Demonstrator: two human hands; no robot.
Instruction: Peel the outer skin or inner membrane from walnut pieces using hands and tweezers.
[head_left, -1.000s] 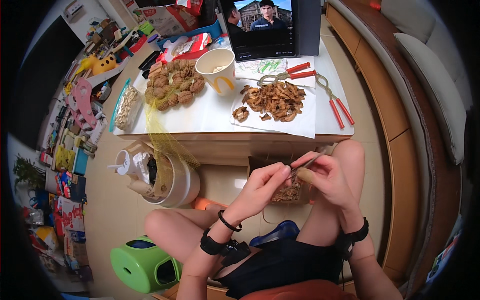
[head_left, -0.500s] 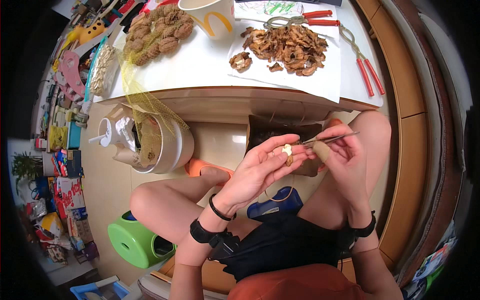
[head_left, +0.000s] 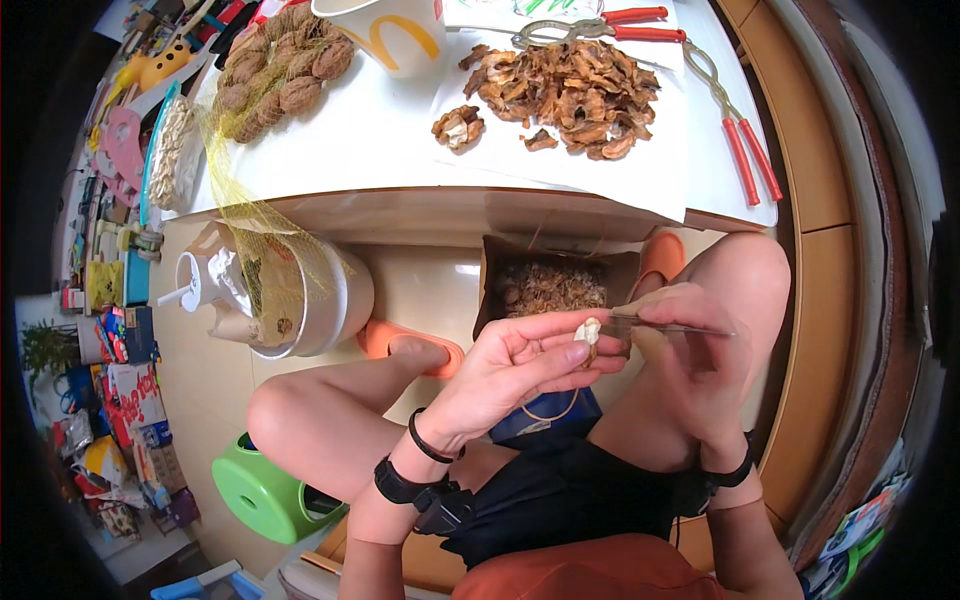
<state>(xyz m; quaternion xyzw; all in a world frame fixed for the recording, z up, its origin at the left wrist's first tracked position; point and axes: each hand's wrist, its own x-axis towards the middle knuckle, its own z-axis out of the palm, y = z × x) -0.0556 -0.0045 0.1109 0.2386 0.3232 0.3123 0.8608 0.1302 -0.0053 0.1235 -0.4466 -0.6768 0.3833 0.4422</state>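
Left hand (head_left: pixel 520 362) and right hand (head_left: pixel 705 355) have drawn back from over the brown paper bag (head_left: pixel 621 273), baring the shell fragments (head_left: pixel 552 287) inside. Left: pale walnut piece (head_left: pixel 588 333) pinched between thumb and fingers, seen at the bag's near edge. Right, motion-blurred: holds thin metal pick (head_left: pixel 690 328) toward the bag's near right corner, exact finger placement cannot be told

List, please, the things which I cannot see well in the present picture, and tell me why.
Right hand: head view, smeared by blur; how its fingers sit on the thin tool is unclear.
Nut piece: head view, partly covered by the left hand's thumb.
Cup: head view, cut by the top edge; contents not visible.
Bin: head view, bottom hidden by the yellow net and rubbish.
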